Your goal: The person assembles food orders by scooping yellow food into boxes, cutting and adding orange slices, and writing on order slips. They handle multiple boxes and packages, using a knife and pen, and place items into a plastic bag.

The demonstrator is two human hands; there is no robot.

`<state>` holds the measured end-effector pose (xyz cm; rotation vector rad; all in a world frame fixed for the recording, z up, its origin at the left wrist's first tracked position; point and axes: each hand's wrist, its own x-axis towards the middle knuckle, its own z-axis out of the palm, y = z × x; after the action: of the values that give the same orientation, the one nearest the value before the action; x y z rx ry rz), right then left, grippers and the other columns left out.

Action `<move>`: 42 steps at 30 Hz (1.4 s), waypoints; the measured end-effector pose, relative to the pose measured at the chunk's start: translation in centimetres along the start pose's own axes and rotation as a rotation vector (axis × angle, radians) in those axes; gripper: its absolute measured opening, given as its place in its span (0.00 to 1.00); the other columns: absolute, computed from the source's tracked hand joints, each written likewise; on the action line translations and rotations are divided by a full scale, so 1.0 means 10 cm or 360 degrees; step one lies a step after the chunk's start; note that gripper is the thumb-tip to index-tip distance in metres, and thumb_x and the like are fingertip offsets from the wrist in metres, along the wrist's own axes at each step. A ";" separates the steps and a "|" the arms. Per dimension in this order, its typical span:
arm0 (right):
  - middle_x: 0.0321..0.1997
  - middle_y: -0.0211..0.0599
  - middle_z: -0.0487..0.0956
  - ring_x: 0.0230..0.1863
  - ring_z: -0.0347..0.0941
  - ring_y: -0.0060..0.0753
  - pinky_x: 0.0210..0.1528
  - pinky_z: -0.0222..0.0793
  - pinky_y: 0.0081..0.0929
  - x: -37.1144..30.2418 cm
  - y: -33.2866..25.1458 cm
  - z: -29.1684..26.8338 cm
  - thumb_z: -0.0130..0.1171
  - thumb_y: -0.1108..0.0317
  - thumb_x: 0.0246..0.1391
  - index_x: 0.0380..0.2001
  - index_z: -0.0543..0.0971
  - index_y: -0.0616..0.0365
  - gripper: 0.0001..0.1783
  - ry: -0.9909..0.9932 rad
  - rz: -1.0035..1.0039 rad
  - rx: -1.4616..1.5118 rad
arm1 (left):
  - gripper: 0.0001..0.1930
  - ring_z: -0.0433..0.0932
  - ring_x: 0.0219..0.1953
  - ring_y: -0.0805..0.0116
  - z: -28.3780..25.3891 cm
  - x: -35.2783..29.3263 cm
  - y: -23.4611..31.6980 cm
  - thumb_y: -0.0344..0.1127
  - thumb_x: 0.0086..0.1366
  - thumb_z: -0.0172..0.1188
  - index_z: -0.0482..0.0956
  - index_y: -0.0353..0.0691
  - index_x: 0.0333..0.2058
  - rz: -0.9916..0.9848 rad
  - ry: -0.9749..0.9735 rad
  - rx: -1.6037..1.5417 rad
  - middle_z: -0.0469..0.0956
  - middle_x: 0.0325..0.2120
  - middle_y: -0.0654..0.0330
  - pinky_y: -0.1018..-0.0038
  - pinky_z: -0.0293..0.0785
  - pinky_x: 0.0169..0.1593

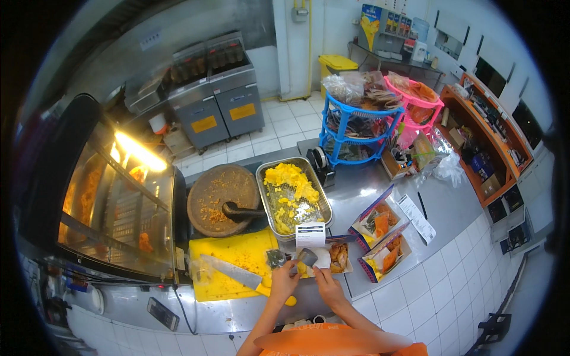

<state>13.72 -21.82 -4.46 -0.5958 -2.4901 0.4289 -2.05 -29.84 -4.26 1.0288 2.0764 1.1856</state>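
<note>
My left hand [284, 281] is closed beside the yellow cutting board, near a small grey, square-cornered piece [308, 257] whose kind is unclear. My right hand [326, 286] has its fingers pinched together at the lower edge of a white bundle [322, 258]. What either hand grips is too small to name. The bundle sits in an open food box beside browned chicken pieces [339, 257]. A small dark packet [275, 257] lies just beyond my left hand. Under my left wrist is the yellow handle of a large knife [237, 274], its blade across the cutting board [208, 289].
Beyond the board stand a stone mortar [199, 196] with a dark pestle [240, 212] and a metal tray [328, 207] of yellow food. Two filled boxes [380, 221] [387, 258] are at right, near a paper slip [415, 218]. A lit display case [119, 207] fills the left.
</note>
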 end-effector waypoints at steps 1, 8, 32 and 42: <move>0.41 0.40 0.72 0.31 0.78 0.38 0.28 0.75 0.28 0.00 0.01 -0.03 0.55 0.77 0.50 0.52 0.72 0.67 0.23 -0.0051 -0.0014 -0.0024 | 0.25 0.85 0.33 0.56 0.01 -0.01 0.00 0.26 0.51 0.67 0.73 0.35 0.49 0.0000 0.0079 -0.0052 0.82 0.34 0.43 0.68 0.80 0.36; 0.39 0.40 0.72 0.30 0.78 0.38 0.28 0.75 0.29 0.09 0.10 -0.15 0.55 0.76 0.52 0.52 0.72 0.68 0.22 -0.0105 -0.0157 -0.0005 | 0.23 0.85 0.34 0.65 0.03 -0.03 -0.11 0.27 0.53 0.68 0.71 0.36 0.48 -0.0208 0.0080 -0.0222 0.83 0.34 0.46 0.74 0.80 0.36; 0.15 0.36 0.73 0.17 0.73 0.32 0.22 0.66 0.29 1.31 0.08 -1.20 0.57 0.70 0.57 0.29 0.78 0.65 0.08 0.0262 0.0677 0.0730 | 0.26 0.79 0.39 0.56 -0.11 -0.04 -0.20 0.35 0.50 0.71 0.75 0.43 0.49 -0.0292 0.0479 0.0383 0.81 0.38 0.56 0.65 0.75 0.41; 0.46 0.44 0.74 0.51 0.67 0.49 0.55 0.60 0.42 1.72 0.70 -0.70 0.55 0.60 0.60 0.49 0.77 0.53 0.16 -0.0179 0.0687 0.0369 | 0.34 0.72 0.47 0.54 -0.19 0.22 -0.31 0.46 0.41 0.75 0.74 0.48 0.49 -0.0645 0.0487 0.1068 0.81 0.38 0.61 0.56 0.62 0.50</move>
<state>6.88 -6.17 5.62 -1.0378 -2.3587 0.9217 -5.78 -29.93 -6.28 0.6474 2.8511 0.4596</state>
